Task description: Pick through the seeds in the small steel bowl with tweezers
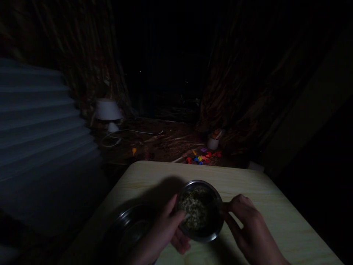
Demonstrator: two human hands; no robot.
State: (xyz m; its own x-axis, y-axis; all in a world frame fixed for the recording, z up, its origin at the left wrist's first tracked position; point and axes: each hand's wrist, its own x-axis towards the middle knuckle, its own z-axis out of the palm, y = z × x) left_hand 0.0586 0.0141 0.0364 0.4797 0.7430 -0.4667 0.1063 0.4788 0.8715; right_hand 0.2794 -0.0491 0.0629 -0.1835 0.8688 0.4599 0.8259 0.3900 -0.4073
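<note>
A round metal bowl (pixel 217 230) is held above the pale wooden table, tipped so that its inside faces me. It contains a loose whitish and green mixture (pixel 194 209), heaped toward the left; its kind is unclear in the dim light. My left hand (pixel 169 228) grips the bowl's left side, thumb over the rim and fingers underneath. At the opposite side, my right hand (pixel 245 217) has thumb and fingers closed on the bowl's edge; darkness hides the exact contact. A larger metal bowl (pixel 129 217) stands at the lower left, partly behind my left forearm.
The table (pixel 248 184) reaches toward a dark window ledge. On the ledge are a white lamp (pixel 109 109) with a cable, several small colourful pieces (pixel 200 159) and a white pot (pixel 213 143). A pale ridged surface (pixel 41 121) rises on the left; patterned curtains (pixel 228 92) hang behind.
</note>
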